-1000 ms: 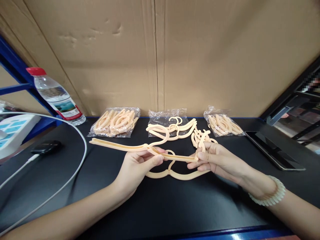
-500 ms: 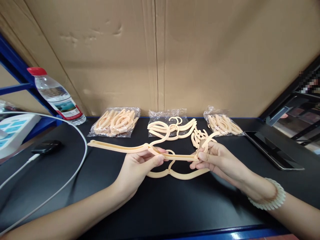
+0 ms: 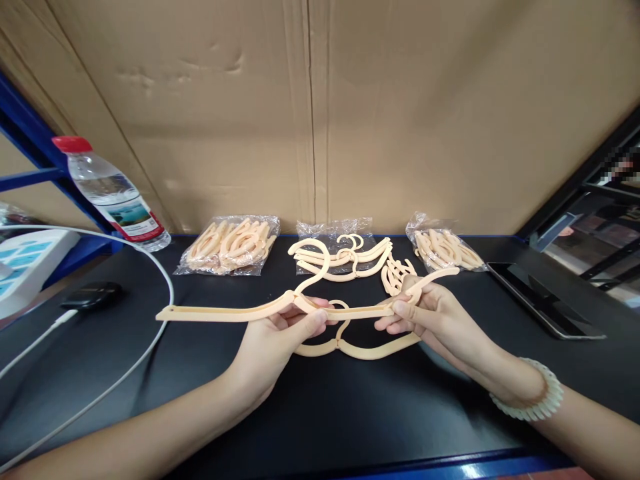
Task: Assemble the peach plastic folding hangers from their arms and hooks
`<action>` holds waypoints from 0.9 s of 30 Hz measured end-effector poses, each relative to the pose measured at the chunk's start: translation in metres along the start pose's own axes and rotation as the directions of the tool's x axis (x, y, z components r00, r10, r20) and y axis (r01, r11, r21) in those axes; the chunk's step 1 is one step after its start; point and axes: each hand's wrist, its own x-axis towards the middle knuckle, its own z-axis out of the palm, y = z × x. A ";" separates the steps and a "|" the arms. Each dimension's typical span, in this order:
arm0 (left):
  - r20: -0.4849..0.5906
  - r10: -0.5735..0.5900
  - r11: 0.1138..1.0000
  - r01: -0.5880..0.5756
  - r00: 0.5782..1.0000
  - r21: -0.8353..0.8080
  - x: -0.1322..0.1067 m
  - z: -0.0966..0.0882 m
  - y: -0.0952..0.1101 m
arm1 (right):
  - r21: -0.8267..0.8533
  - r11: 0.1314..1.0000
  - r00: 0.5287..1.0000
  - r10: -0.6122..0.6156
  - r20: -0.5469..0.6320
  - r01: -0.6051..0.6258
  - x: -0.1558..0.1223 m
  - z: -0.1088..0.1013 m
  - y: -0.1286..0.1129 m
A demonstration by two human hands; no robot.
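A cream folding clothes hanger point(image 3: 225, 312) is held above the black table, its hook curving up and its arms spread out to either side. My left hand point(image 3: 283, 340) pinches it just right of the central joint, thumb in front. My right hand point(image 3: 430, 313) grips the right arm, thumb and fingers closed at a joint, with a short end piece angled up to the right. Beneath them another hanger point(image 3: 370, 350) lies unfolded on the table, partly hidden by my hands. Behind, several stacked hangers point(image 3: 370, 270) and a pile of folded ones point(image 3: 397, 272) rest on the table.
Two plastic bags of folded hangers, the left bag point(image 3: 227, 245) and the right bag point(image 3: 445, 247), lie along the cardboard wall point(image 3: 200, 100). A smartphone point(image 3: 543, 300) is at right. On the left are a water bottle point(image 3: 115, 193), a white cable point(image 3: 167, 280) and a black device point(image 3: 93, 295).
The held hanger has turned, so its hook stands higher and its left arm reaches lower and further left. The end piece at my right hand has swung outward to the right.
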 end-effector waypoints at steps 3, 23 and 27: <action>-0.021 -0.030 1.000 0.031 0.999 0.005 0.002 -0.001 -0.001 | -0.093 0.996 0.999 0.003 0.033 0.000 0.000 -0.001 -0.003; -0.102 -0.050 0.985 0.032 0.994 -0.171 0.021 -0.018 0.025 | -0.276 0.949 0.981 -0.180 -0.075 0.153 0.021 -0.092 -0.057; 0.054 -0.051 0.997 0.054 0.997 -0.055 0.031 -0.030 0.037 | -0.305 0.949 0.995 -0.094 -0.019 0.084 0.020 -0.110 -0.064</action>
